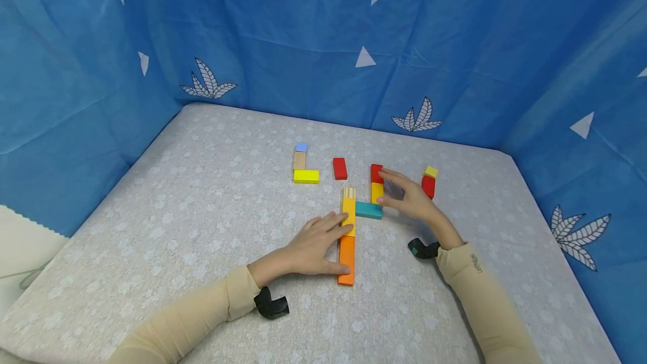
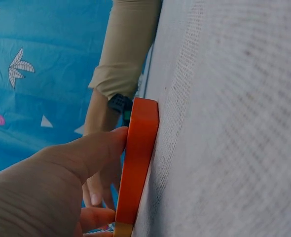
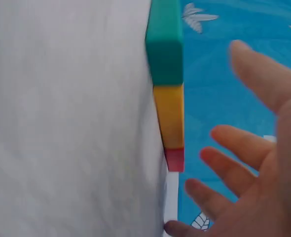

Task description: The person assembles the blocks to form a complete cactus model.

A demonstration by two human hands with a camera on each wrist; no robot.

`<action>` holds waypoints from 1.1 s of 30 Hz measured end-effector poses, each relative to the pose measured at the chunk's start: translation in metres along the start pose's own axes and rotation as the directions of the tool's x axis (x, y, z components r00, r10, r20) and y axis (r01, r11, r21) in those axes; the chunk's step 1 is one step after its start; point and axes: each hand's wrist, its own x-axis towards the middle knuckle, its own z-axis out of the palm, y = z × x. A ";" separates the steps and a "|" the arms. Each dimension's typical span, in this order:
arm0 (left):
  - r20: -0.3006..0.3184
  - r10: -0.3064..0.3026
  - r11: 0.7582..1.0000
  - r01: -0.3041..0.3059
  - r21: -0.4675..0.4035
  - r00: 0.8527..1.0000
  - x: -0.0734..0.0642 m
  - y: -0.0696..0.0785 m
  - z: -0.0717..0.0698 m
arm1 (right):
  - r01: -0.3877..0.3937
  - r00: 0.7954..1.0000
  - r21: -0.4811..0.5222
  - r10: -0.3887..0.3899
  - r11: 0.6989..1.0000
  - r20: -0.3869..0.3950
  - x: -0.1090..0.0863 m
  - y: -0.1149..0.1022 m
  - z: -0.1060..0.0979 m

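Note:
In the head view my left hand (image 1: 314, 245) lies spread along a straight row of blocks. Its thumb touches the orange block (image 1: 346, 251) and its fingertips rest on the yellow block (image 1: 349, 212) beyond. The left wrist view shows the thumb against the side of the orange block (image 2: 139, 158). My right hand (image 1: 411, 200) is spread over the right side of a red block (image 1: 376, 173) and a yellow-orange block (image 1: 377, 192). Below these a teal block (image 1: 369, 210) reaches across to the row. In the right wrist view the fingers stand apart, with nothing between them.
A ridged beige piece (image 1: 349, 192) tops the row. Behind it lie a lone red block (image 1: 340, 168) and a group with a bright yellow block (image 1: 306, 176), a tan block (image 1: 300, 160) and a blue piece (image 1: 301, 147). Another red block (image 1: 428, 187) sits right of my right hand.

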 end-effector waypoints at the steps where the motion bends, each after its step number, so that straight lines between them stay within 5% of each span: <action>1: -0.001 0.000 1.000 0.000 0.002 1.000 0.000 0.000 0.000 | 0.009 1.000 -0.003 -0.009 1.000 0.000 -0.002 0.001 0.002; 27: 0.011 -0.001 0.999 0.000 0.043 1.000 0.005 0.006 -0.007 | 0.048 0.999 -0.091 -0.047 0.995 0.017 -0.007 0.004 0.019; 33: -0.074 -0.015 1.000 0.015 0.001 0.997 0.019 0.001 -0.023 | 0.057 0.998 -0.097 -0.056 0.994 0.014 -0.007 0.004 0.020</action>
